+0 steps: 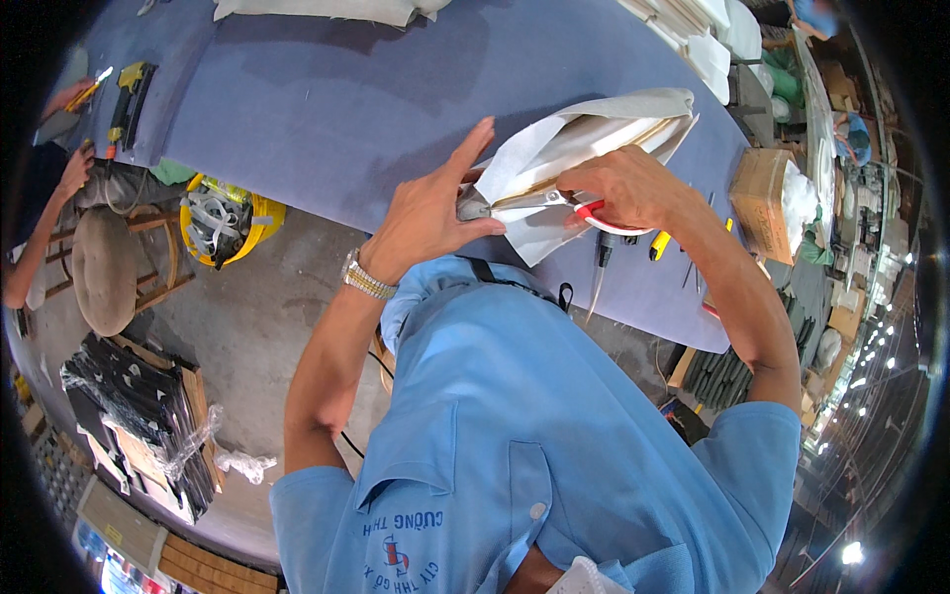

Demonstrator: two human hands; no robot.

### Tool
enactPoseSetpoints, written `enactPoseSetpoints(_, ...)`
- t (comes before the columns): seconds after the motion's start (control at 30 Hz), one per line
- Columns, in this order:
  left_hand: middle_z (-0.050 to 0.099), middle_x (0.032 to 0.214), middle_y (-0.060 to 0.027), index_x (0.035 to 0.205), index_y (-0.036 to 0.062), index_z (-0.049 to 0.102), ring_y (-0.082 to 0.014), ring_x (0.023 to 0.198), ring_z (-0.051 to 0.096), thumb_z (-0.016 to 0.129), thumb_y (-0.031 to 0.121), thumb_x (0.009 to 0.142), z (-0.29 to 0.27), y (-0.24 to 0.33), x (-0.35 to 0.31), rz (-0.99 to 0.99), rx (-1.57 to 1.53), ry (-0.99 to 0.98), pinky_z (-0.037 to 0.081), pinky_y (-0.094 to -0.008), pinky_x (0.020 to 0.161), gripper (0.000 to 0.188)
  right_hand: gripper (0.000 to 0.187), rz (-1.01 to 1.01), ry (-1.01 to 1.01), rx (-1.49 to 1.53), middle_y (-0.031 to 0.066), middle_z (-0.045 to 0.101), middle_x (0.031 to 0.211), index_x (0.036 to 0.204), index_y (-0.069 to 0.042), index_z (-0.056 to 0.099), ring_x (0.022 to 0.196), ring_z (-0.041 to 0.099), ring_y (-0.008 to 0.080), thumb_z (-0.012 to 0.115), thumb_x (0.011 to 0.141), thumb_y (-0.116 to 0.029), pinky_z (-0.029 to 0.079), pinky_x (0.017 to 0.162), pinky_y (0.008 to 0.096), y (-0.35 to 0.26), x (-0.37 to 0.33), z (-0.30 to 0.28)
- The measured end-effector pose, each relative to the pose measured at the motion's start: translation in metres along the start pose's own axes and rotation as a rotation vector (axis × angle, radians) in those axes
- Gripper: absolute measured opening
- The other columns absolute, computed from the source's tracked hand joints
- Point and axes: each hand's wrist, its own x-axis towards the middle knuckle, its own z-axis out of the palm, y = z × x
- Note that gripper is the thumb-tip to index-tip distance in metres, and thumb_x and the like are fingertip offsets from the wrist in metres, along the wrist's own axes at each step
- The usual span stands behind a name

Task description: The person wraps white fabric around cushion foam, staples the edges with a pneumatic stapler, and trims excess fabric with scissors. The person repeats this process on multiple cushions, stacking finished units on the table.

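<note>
A white cloth-covered piece [535, 150] with a pale stiff edge inside lies on the blue-grey table, near its front edge. Its cloth stands up in a loose flap on the far side, and a corner hangs toward me. My right hand [625, 188] is closed round the red and white handles of a pair of scissors [544, 199]. The blades point left along the cloth, their tips close to my left hand. At the left end of the piece my left hand [426, 213] is open, thumb and forefinger spread wide; its other fingers are partly hidden by the cloth.
A dark-handled pointed tool [602, 259] and a yellow cutter [659, 246] lie right of the piece. A cardboard box [760, 203] stands at the table's right. On the left are a staple gun [129, 104], a yellow basket [259, 223], a stool [102, 267] and a co-worker's hands.
</note>
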Motion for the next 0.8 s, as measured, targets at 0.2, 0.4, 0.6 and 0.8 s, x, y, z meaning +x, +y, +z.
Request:
enactPoseSetpoints(0.2,0.064,0.138,-0.0227,0.139,-0.0020,0.059,-0.0357,0.115,0.069,0.082,0.044,0.084,0.003,-0.009,-0.013,-0.059,0.056,-0.067,0.058,-0.0390,0.090,0.075,0.045,-0.014,0.041,0.024,0.0109,0.074,0.093,0.113,-0.016,0.070,0.094,0.072,0.0343,0.077,0.084,-0.049,0.055,0.079,0.0489,-0.003,-0.004,-0.005)
enactPoseSetpoints(0.4,0.054,0.150,-0.0211,0.126,-0.0066,0.064,-0.0356,0.115,0.068,0.072,0.046,0.093,0.012,-0.013,-0.018,0.048,0.108,-0.025,0.060,-0.0380,0.081,0.063,0.046,-0.014,0.051,0.010,0.0103,0.074,0.091,0.112,-0.016,0.069,0.092,0.072,0.0355,0.077,0.083,-0.051,0.054,0.078,0.0488,-0.002,0.000,0.003)
enactPoseSetpoints(0.6,0.055,0.147,-0.0252,0.125,-0.0065,0.062,-0.0367,0.115,0.067,0.070,0.046,0.095,0.015,-0.019,-0.019,0.080,0.138,0.000,0.060,-0.0387,0.081,0.061,0.042,0.007,0.018,0.046,0.0112,0.076,0.093,0.108,-0.015,0.070,0.091,0.072,0.0363,0.079,0.083,-0.046,0.055,0.079,0.0479,-0.006,0.002,-0.001)
enactPoseSetpoints(0.8,0.058,0.142,-0.0287,0.139,-0.0039,0.057,-0.0371,0.106,0.071,0.073,0.043,0.095,0.017,-0.020,-0.020,0.107,0.108,0.032,0.061,-0.0386,0.079,0.066,0.041,-0.010,0.055,0.028,0.0112,0.076,0.095,0.109,-0.015,0.071,0.092,0.073,0.0357,0.079,0.083,-0.046,0.056,0.080,0.0482,-0.003,0.000,0.004)
